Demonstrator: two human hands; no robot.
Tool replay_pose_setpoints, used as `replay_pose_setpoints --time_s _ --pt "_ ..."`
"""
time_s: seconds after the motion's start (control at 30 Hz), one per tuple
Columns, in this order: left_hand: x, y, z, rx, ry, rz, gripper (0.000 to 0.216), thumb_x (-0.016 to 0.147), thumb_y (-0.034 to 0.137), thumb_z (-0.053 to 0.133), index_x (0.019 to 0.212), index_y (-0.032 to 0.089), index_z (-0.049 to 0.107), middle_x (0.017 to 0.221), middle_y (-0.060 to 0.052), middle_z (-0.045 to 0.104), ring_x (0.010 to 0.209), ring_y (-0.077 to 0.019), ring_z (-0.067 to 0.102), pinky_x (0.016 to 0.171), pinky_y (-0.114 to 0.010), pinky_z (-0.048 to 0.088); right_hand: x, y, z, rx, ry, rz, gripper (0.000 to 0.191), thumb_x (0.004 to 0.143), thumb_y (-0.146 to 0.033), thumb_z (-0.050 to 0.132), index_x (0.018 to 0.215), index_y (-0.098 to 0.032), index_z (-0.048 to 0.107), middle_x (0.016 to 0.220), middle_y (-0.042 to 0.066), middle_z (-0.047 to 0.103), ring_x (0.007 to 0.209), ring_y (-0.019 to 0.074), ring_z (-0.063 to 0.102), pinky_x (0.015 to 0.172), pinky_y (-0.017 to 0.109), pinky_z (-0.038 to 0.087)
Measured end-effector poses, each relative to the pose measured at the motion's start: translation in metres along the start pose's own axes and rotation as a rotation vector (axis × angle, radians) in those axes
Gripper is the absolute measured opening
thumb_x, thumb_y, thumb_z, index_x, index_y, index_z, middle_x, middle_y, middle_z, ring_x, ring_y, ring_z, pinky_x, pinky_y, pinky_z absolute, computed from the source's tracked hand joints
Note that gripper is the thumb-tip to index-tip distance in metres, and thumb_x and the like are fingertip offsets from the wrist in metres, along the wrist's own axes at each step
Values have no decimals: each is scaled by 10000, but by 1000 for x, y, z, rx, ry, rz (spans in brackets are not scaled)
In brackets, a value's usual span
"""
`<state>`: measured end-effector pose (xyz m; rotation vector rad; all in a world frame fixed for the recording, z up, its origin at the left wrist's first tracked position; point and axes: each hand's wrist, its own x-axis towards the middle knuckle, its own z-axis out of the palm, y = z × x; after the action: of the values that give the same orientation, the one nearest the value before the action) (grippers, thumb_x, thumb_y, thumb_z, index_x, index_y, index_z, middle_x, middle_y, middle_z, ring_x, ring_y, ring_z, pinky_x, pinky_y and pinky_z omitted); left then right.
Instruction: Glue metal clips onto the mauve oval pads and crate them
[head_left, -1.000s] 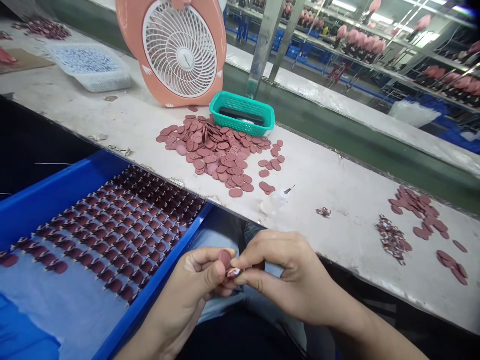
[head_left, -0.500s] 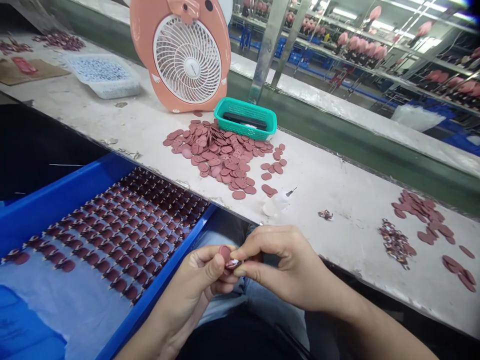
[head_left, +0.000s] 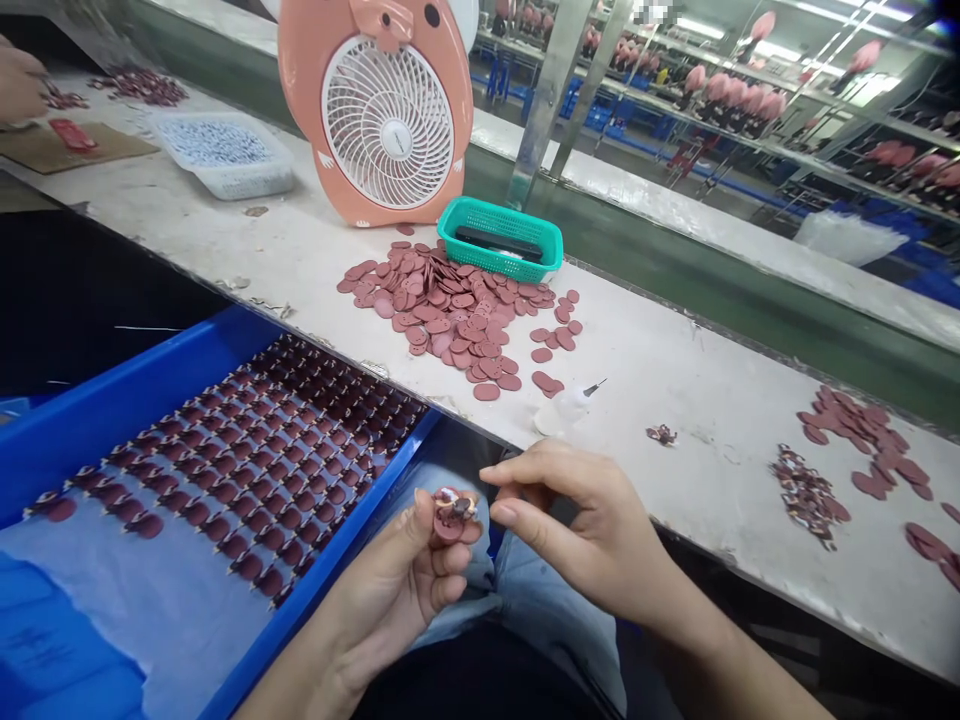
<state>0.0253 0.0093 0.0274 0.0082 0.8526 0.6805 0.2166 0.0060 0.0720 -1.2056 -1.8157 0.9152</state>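
Tabletop (head_left: pixel 675 420): long, white and scuffed, running across the view from 10 o'clock to 3 o'clock.

Blue plastic tray (head_left: pixel 150 405): at 8 o'clock, beside the tabletop's near edge, lined with a pale blue sheet and carrying dense diagonal rows of maroon tabs (head_left: pixel 262 450).

Peach desk fan (head_left: pixel 386 130): upright on the tabletop at 12 o'clock, white grille facing the wearer.

Denim-clad lap (head_left: pixel 540 600): at 6 o'clock, under both hands.

White plastic basket (head_left: pixel 225 150): at 11 o'clock, holding small blue-and-white pieces.

Pile of pink oval blanks (head_left: pixel 442 315): loose, at 12 o'clock, just before the fan.

Teal plastic basket (head_left: pixel 499 240): touching the pile's far side, a black object (head_left: pixel 499 243) inside.

Co-worker's hand (head_left: pixel 19 85): at 10 o'clock, at the far end of the tabletop.

Left hand (head_left: pixel 397 600): at 7 o'clock, thumb and fingers together, clamped on a maroon oval disc (head_left: pixel 450 525) topped by a small patterned piece (head_left: pixel 454 505).

Right hand (head_left: pixel 577 530): at 5 o'clock, thumb and fingers apart, empty, just beside the disc and not touching it.

Squeeze glue bottle (head_left: pixel 566 410): lying on the tabletop at 1 o'clock, with a thin metal nozzle.
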Motion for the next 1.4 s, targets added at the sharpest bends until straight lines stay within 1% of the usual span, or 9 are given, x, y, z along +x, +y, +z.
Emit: replay_pose_setpoints --time_s 0.5,0.67,0.77,0.83,0.93,1.1,1.23,1.3,1.4 --pt "5 -3 -14 60 -174 70 381 586 488 916 644 159 734 573 34 634 522 -76 642 477 -148 580 7 -1 14 93 -89 74 186 880 -234 724 1060 -222 772 738 0 643 604 91 555 514 196 417" --pt "10 2 -18 104 -233 94 488 648 586 843 873 157 782 761 -35 716 635 -116 678 480 -169 581 9 4 23 57 10 -29 141 876 -201 719 1012 -196 758 718 -4 658 581 88 557 525 193 450" --pt "14 2 -23 152 -26 330 561 614 587 871 971 165 775 876 -68 746 651 -131 665 482 -199 585 10 11 37 -96 187 -204 129 874 -134 698 997 -165 722 724 1 660 587 93 576 526 197 466" --pt "13 1 -26 181 151 585 481 575 513 924 885 179 771 764 -22 719 585 -108 612 455 -182 553 12 17 49 -227 277 -320 155 880 -96 683 1028 -142 695 755 25 676 631 115 609 565 217 504" --pt "9 1 -30 291 214 803 380 565 434 947 774 187 749 666 15 676 528 -83 540 433 -155 498 15 26 69 -372 315 -459 183 910 -87 657 1089 -121 660 785 65 698 666 153 625 603 259 537" --pt "3 8 -34 476 312 821 296 695 422 854 736 186 681 714 11 678 522 -70 495 436 -151 439 23 34 94 -446 258 -545 185 922 -85 645 1106 -105 646 797 80 711 654 172 610 589 295 519" --pt "1 18 -46 546 427 789 335 741 508 761 809 196 662 753 -14 683 597 -127 585 450 -196 463 26 27 99 -452 208 -603 207 892 -104 695 1095 -87 659 727 59 692 585 164 582 531 302 482" --pt "-2 29 -63 608 519 774 381 737 557 728 856 204 648 797 -34 704 682 -176 652 493 -232 505 22 21 96 -454 159 -691 220 883 -109 700 1096 -70 656 682 47 684 538 155 564 491 302 462" --pt "-12 56 -111 755 723 759 455 704 600 701 923 206 637 913 -82 740 848 -254 704 648 -319 571 14 19 87 -439 94 -748 180 879 -80 680 1056 -59 658 659 53 686 525 150 576 470 296 462"
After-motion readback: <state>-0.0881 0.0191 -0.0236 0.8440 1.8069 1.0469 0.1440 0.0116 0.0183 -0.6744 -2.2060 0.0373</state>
